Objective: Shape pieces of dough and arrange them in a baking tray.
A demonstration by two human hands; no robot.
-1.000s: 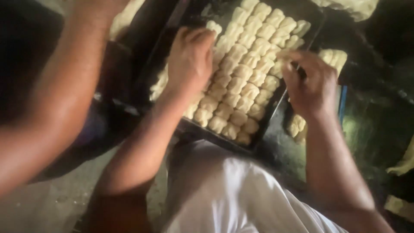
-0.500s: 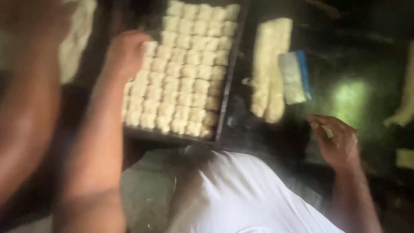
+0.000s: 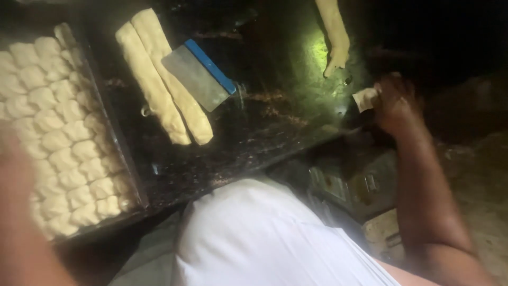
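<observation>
My right hand point(image 3: 394, 103) is out at the right, pinching a small piece of dough point(image 3: 365, 98) just below a long dough strip point(image 3: 334, 33). My left hand is off the left edge; only its blurred forearm point(image 3: 21, 222) shows over the dark baking tray point(image 3: 123, 153), which is packed with several rows of small dough pieces point(image 3: 58, 143). Two long dough rolls point(image 3: 164, 85) lie side by side on the dark worktop point(image 3: 254, 137). A metal bench scraper with a blue handle point(image 3: 198, 74) rests against them.
My white shirt point(image 3: 264, 238) fills the lower middle. Below the worktop's edge at the right sit dim boxes point(image 3: 354, 185) and a rough floor point(image 3: 476, 175).
The view has swung right, so the tray sits at the far left now. My right hand has moved away from the tray to the worktop's right side and holds a small dough piece.
</observation>
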